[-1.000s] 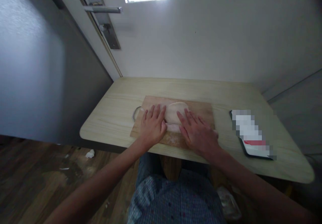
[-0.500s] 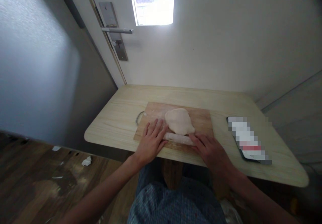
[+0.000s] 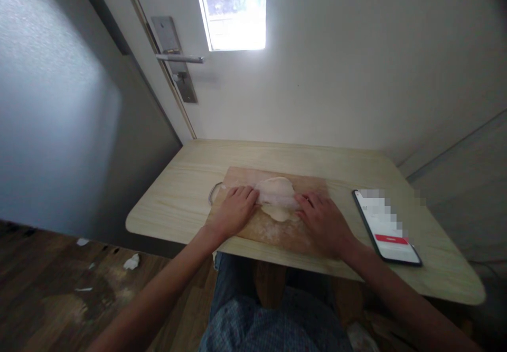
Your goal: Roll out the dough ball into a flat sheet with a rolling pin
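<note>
A flattened sheet of pale dough (image 3: pixel 279 213) lies on a wooden cutting board (image 3: pixel 273 234) dusted with flour. Across its middle rests a floury rolling pin (image 3: pixel 277 199), with dough showing on both its far and near sides. My left hand (image 3: pixel 234 209) is closed over the pin's left end, its fingers curled down. At the opposite end my right hand (image 3: pixel 321 219) grips the pin too. Both ends of the pin are mostly hidden beneath my hands.
The board lies on a light wood table (image 3: pixel 166 204), its metal handle (image 3: pixel 214 192) at the left. A phone (image 3: pixel 386 228) with a lit screen lies at the right. Behind the table stands a door with a lever handle (image 3: pixel 182 58). Crumpled paper (image 3: pixel 132 261) litters the floor.
Both hands have pushed the rolling pin away from me, from the dough's near edge onto its middle. The view has shifted slightly.
</note>
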